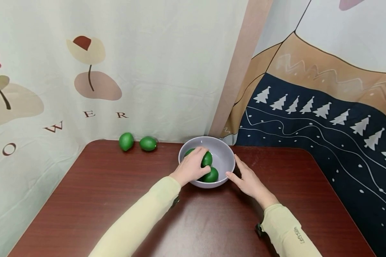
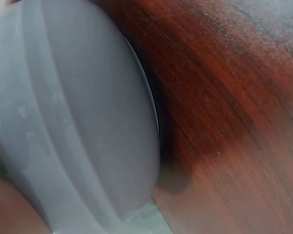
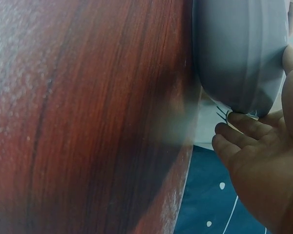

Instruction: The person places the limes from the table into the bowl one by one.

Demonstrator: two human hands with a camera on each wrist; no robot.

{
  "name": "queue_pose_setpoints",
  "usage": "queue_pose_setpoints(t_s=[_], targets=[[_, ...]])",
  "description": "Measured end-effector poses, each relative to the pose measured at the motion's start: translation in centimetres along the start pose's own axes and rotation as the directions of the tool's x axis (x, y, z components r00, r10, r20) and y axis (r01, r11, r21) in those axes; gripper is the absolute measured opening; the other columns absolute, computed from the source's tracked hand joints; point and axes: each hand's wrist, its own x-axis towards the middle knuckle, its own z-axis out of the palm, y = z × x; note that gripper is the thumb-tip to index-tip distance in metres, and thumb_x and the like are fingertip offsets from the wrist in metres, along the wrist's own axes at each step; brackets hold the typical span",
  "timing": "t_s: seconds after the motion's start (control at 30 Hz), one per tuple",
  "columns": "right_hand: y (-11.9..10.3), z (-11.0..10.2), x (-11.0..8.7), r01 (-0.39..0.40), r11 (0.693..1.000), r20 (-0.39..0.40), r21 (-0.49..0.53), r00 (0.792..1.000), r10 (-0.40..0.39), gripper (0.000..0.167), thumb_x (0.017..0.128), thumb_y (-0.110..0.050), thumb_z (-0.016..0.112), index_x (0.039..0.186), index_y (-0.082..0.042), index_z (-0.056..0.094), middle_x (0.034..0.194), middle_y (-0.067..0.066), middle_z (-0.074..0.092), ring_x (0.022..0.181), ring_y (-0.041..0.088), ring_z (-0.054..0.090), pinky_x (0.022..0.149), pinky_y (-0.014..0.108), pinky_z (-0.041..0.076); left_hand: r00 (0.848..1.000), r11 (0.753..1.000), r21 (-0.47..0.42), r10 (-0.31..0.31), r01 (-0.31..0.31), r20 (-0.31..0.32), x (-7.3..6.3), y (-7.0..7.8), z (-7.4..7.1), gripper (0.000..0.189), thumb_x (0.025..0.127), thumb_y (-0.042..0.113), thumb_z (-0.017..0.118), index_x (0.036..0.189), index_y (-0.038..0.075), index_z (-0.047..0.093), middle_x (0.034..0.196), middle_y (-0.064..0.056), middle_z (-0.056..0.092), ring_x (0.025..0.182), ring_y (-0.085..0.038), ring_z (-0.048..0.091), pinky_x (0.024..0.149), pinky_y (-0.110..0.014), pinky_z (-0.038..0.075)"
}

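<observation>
A lavender-grey bowl (image 1: pixel 223 157) stands near the table's back edge, with several green limes inside. My left hand (image 1: pixel 191 167) reaches into it from above and grips one lime (image 1: pixel 207 159), fingers over its top and thumb at its near side. Another lime (image 1: pixel 211 175) lies in front of that one, and a further one is mostly hidden behind the fingers. At the bowl's right side, my right hand (image 1: pixel 249 180) holds the rim, thumb over it and fingers along the outer wall. The bowl's outside (image 2: pixel 93 107) fills much of the left wrist view.
Two more limes, one upright lime (image 1: pixel 126 141) and one lying lime (image 1: pixel 148 143), are at the back left of the brown wooden table (image 1: pixel 93 200). Printed curtains (image 1: pixel 167 71) hang right behind the table's back edge and along its right side.
</observation>
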Motion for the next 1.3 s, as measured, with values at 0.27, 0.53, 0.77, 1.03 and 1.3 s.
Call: queue_pose_setpoints(t_s=[0.27,0.53,0.77,1.03,1.3], targets=[[0.0,0.0,0.0,-0.003,1.000,0.000,-0.002,1.000,0.003,0.087,0.102,-0.040,0.063,0.164,0.000,0.018,0.167,0.024,0.026,0.152,0.044,0.029,0.120,0.062,0.027,0.999,0.999,0.041,0.006,-0.008,0.047,0.5,0.2,0.3,0.063,0.087,0.021,0.068,0.145,0.002,0.054,0.147,-0.013,0.054,0.129,-0.028,0.055,0.106,-0.041,0.047],[0.0,0.0,-0.1,-0.004,1.000,-0.001,0.003,1.000,0.004,0.086,0.102,-0.040,0.063,0.164,0.000,0.018,0.166,0.025,0.026,0.152,0.044,0.029,0.120,0.062,0.027,0.996,0.997,0.075,-0.003,-0.004,0.090,0.8,0.4,0.4,0.063,0.091,0.021,0.066,0.149,0.001,0.050,0.151,-0.015,0.051,0.136,-0.030,0.052,0.113,-0.042,0.043],[0.1,0.0,-0.1,-0.010,1.000,0.009,0.006,1.000,0.009,0.088,0.103,-0.044,0.061,0.164,-0.001,0.016,0.168,0.023,0.024,0.153,0.044,0.028,0.120,0.062,0.027,0.992,0.991,0.131,0.010,-0.026,0.125,0.7,0.5,0.6,0.061,0.095,0.019,0.062,0.151,0.001,0.048,0.154,-0.015,0.048,0.140,-0.032,0.049,0.118,-0.043,0.038],[0.1,0.1,-0.1,-0.017,1.000,0.003,0.003,1.000,0.017,0.088,0.102,-0.045,0.061,0.164,-0.002,0.017,0.167,0.023,0.025,0.152,0.044,0.028,0.119,0.063,0.028,0.991,0.987,0.160,0.009,-0.031,0.134,0.7,0.8,0.6,0.060,0.096,0.020,0.059,0.152,0.000,0.048,0.154,-0.016,0.048,0.142,-0.032,0.047,0.119,-0.044,0.036],[0.2,0.1,-0.1,0.001,1.000,-0.006,-0.005,1.000,-0.001,0.086,0.103,-0.042,0.062,0.164,0.000,0.018,0.167,0.024,0.026,0.152,0.044,0.029,0.119,0.062,0.028,0.990,0.978,0.202,0.033,-0.060,0.134,0.7,1.1,0.7,0.054,0.097,0.017,0.057,0.148,0.000,0.052,0.148,-0.016,0.053,0.138,-0.032,0.051,0.118,-0.043,0.038]])
